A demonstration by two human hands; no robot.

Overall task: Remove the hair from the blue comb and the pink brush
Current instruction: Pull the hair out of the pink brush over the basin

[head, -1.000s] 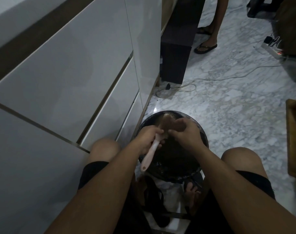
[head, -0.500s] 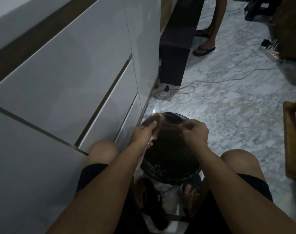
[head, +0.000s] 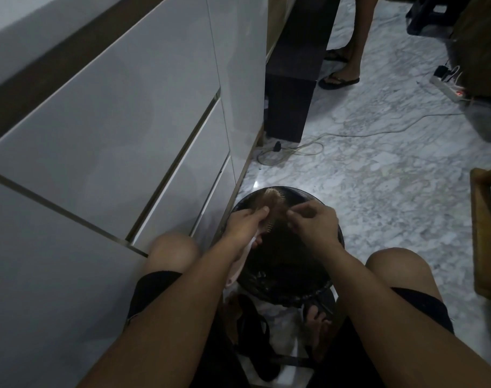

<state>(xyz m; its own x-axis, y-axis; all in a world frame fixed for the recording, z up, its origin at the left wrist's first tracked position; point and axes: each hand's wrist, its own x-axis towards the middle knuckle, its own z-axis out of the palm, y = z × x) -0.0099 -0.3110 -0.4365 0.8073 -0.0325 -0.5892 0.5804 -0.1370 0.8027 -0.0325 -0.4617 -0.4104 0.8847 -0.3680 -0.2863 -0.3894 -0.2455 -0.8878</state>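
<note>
Gripping the pink brush (head: pixel 269 204) over the black bin (head: pixel 335 247), the left hand (head: pixel 245 226) steadies it; the right hand (head: pixel 314 222), beside the brush, pinches hair strands.

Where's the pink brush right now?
In the head view, the pink brush is low at centre, gripped by the left hand over the black bin, with the right hand just to its right.

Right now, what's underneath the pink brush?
Under the pink brush, held by the left hand, sits a black bin with a dark liner. Its contents are too dark to tell, partly hidden by both hands.
</note>
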